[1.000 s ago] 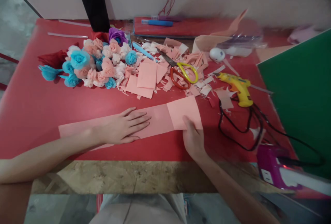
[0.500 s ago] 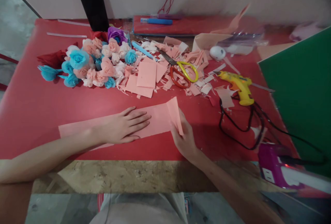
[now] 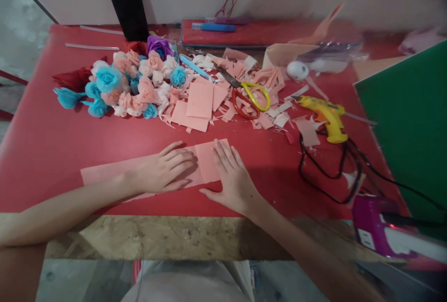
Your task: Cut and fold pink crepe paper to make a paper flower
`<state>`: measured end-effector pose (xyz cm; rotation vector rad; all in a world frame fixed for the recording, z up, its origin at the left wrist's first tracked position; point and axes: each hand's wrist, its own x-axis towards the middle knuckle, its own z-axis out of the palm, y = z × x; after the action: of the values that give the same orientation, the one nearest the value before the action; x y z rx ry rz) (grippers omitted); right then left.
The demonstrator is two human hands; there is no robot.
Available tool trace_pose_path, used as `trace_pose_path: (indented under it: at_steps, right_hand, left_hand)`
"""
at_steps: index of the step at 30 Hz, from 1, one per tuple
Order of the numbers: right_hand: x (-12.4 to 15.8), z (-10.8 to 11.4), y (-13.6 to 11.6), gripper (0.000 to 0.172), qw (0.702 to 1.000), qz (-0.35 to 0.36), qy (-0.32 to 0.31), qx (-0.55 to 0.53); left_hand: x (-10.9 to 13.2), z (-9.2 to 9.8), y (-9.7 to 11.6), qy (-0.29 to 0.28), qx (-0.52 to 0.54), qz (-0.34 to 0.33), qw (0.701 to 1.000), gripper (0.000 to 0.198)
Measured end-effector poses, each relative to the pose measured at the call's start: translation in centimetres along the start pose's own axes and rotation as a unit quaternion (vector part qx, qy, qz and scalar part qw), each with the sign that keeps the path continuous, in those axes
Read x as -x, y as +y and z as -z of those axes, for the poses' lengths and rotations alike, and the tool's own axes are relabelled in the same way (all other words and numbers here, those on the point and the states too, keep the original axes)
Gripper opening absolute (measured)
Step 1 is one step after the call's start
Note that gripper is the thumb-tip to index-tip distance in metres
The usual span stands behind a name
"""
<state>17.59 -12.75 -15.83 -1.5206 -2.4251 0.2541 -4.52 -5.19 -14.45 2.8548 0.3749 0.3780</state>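
A long strip of pink paper (image 3: 108, 169) lies near the front of the red table, its right end folded over on itself. My left hand (image 3: 169, 169) rests on the strip with fingers stretched out, just left of the folded part. On the fold's right edge lies my right hand (image 3: 233, 176), fingers flat and thumb spread away. Beyond the hands, cut pink paper rectangles (image 3: 200, 100) lie on a heap of pink and white scraps. Scissors (image 3: 240, 89) with one yellow and one red handle lie on that heap.
Paper flowers (image 3: 120, 85) in blue, pink and white cluster at the left. A yellow glue gun (image 3: 324, 116) with its black cord (image 3: 307, 176) lies to the right, near a purple power socket (image 3: 373, 223) and a green board (image 3: 408, 130). Pens (image 3: 213, 27) lie at the back.
The paper's right end, raised in my right hand before, is now folded leftward and lies flat. My right hand has released its grip and flattened on the fold. My left hand has shifted slightly left.
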Motion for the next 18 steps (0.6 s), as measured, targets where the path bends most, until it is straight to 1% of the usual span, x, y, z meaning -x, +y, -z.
trace_pose_path:
  at_steps: [3, 7, 10, 14, 18]
  right_hand:
    - [0.1, 0.4, 0.3, 0.079, 1.000, -0.004, 0.003, -0.001]
    - [0.2, 1.0, 1.0, 0.070, 0.999, -0.035, 0.007, -0.002]
    - [0.1, 0.9, 1.4, 0.067, 0.999, -0.046, 0.018, 0.009]
    - [-0.1, 0.4, 1.4, 0.066, 0.998, -0.048, 0.030, 0.016]
    - [-0.3, -0.1, 1.3, 0.064, 0.998, -0.052, 0.018, 0.029]
  left_hand:
    - [0.0, -0.1, 0.0, -0.034, -0.044, -0.013, 0.998, 0.042]
    - [0.0, -0.2, -0.2, -0.076, -0.071, -0.013, 0.994, 0.046]
    - [0.0, -0.2, -0.2, -0.079, -0.069, -0.015, 0.994, 0.047]
    - [0.1, -0.2, -0.2, -0.081, -0.064, -0.018, 0.995, 0.047]
    - [0.2, -0.2, -0.3, -0.083, -0.065, -0.017, 0.994, 0.047]
